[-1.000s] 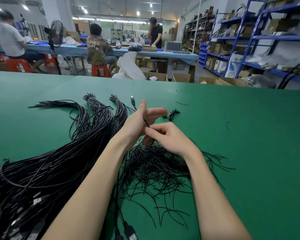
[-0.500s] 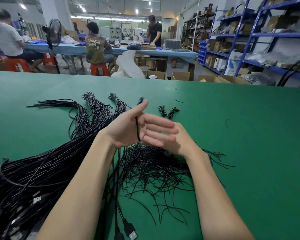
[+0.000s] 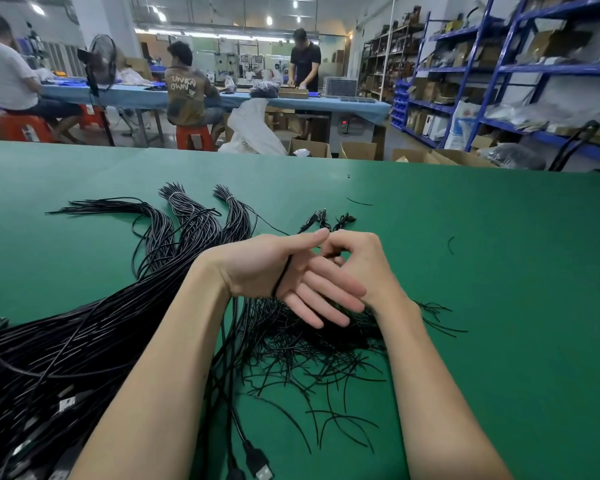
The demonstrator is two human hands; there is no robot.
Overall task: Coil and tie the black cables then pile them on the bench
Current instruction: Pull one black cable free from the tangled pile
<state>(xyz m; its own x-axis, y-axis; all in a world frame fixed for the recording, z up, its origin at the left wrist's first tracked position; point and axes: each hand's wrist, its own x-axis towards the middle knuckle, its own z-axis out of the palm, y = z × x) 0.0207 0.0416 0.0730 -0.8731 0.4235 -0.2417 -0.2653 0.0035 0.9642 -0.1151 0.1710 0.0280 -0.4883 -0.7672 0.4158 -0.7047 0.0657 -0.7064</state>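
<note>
Head view, taken from left to right with the left hand (image 3: 278, 268) as landmark. Far left of it, on the green tabletop (image 3: 499, 306): a thick bundle of black cables (image 3: 84, 341) with plugs, uncoiled. At the landmark itself: fingers straight, thumb up, one black cable (image 3: 282, 280) wound in loops round the palm. Touching it on the right: right hand (image 3: 357, 261), grip curled, seemingly pinching the cable's free end near the left thumb. Below both hands: a heap of short black ties (image 3: 309, 351). Just beyond the thumb: two small tied coils (image 3: 333, 221).

Risks, as judgement: loops sliding off the straight fingers if tension drops; free end slipping from the pinch; ties tangling together.

Containers: only cardboard boxes (image 3: 309, 148) on the floor far beyond the hands, contents unclear.
</note>
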